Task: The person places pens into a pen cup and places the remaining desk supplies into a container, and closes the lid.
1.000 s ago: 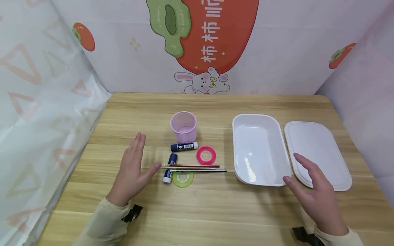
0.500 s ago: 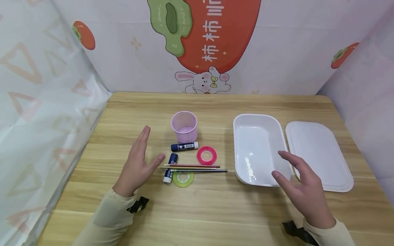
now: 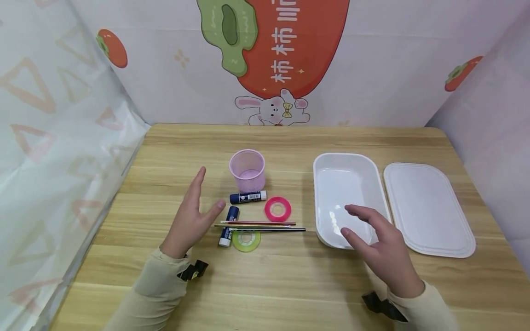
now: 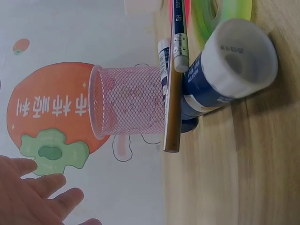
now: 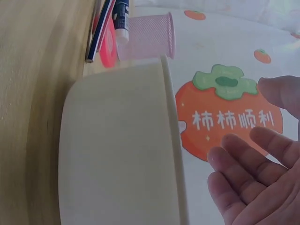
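- Motion, left side: left hand point(image 3: 186, 225) had shifted slightly right, toward the pencils point(image 3: 281, 229); fingers loosely extended, holding nothing.
- Right hand point(image 3: 383, 255) had swung left, from beside the lid point(image 3: 432, 211) to above the near end of the white box point(image 3: 341, 184); fingers relaxed, thumb apart, no grip.
- Meaning: no item had moved, so probably just the reaching stage.
- Pencils: slim, roughly parallel, lay across one navy glue stick point(image 3: 227, 234) and the far edge of the green tape point(image 3: 246, 248).
- Second glue stick point(image 3: 250, 197) lay just in front of the pink mesh cup point(image 3: 248, 181), which stood upright.
- Pink tape point(image 3: 267, 210) lay flat between the sticks and box.
- Box: glossy, open side up, nothing visible inside. Lid lay flat on the bench point(image 3: 290, 289), just right of it.
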{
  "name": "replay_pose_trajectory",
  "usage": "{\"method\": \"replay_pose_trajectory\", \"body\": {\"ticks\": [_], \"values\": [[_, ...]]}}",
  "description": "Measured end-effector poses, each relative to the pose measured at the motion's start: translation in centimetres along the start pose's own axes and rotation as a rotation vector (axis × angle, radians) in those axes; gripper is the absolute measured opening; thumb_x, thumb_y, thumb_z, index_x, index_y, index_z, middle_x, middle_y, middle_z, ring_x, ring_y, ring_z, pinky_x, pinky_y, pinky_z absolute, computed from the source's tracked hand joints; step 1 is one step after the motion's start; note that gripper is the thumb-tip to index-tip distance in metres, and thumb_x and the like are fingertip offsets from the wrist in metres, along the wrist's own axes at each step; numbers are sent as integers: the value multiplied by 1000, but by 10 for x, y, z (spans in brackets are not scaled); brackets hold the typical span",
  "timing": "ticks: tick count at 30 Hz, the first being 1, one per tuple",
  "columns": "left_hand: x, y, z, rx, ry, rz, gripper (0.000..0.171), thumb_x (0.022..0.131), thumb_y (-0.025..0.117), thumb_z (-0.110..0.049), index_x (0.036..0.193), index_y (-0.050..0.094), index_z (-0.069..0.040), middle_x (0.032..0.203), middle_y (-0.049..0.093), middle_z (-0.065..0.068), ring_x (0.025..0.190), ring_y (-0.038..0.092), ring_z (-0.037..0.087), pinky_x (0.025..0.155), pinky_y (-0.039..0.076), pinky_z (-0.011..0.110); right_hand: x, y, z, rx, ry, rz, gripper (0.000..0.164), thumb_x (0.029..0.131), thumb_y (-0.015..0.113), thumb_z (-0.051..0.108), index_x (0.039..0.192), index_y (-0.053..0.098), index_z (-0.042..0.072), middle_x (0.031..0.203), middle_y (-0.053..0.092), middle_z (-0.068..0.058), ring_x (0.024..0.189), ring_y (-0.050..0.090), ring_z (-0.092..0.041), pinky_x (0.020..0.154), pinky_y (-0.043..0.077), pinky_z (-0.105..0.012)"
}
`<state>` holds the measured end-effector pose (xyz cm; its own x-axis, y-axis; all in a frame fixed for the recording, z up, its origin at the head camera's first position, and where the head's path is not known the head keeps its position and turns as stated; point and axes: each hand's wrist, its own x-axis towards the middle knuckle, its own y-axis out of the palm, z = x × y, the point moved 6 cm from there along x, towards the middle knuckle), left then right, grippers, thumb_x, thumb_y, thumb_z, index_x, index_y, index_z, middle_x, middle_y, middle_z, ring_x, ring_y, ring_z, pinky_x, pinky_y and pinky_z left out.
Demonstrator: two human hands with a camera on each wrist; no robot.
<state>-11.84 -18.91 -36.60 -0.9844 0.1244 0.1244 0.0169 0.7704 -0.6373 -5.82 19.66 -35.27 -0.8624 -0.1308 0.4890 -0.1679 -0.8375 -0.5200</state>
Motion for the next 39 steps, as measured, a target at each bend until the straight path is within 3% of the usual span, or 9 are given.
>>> {"method": "replay_pose_trajectory", "body": {"ticks": [6,11,20,27,39], "values": [[2,1,3,-32,2,-27,88,97,66,-32,163,10,-18,168,13,6,151,15,37,115,20,69,4,13,2,53,-12,16,46,74,81,-8,118,70,3,113,71,-10,107,64,-8,98,46,-17],[6,5,3,-50,0,-29,87,97,65,-39,163,11,-22,168,14,3,152,16,32,117,19,65,6,23,6,61,-8,43,42,77,81,-5,116,70,3,113,71,-6,107,63,-9,96,46,-17],[12,12,5,-97,-6,-23,85,97,66,-34,163,13,-23,167,18,3,152,19,31,116,19,66,9,41,20,47,-79,82,42,76,82,1,117,70,4,110,71,-6,104,64,-15,99,44,-17],[17,17,4,-121,-1,-18,84,97,65,-41,162,14,-25,166,20,-2,152,20,26,117,20,65,12,50,32,48,-134,77,43,75,82,0,116,70,5,111,72,-5,104,66,-20,105,42,-18],[27,24,5,-193,2,-14,80,99,62,-38,162,15,-24,166,23,0,151,22,27,117,20,65,14,65,47,70,-138,101,40,78,82,3,116,70,7,113,71,-2,105,66,-19,100,45,-16]]}}
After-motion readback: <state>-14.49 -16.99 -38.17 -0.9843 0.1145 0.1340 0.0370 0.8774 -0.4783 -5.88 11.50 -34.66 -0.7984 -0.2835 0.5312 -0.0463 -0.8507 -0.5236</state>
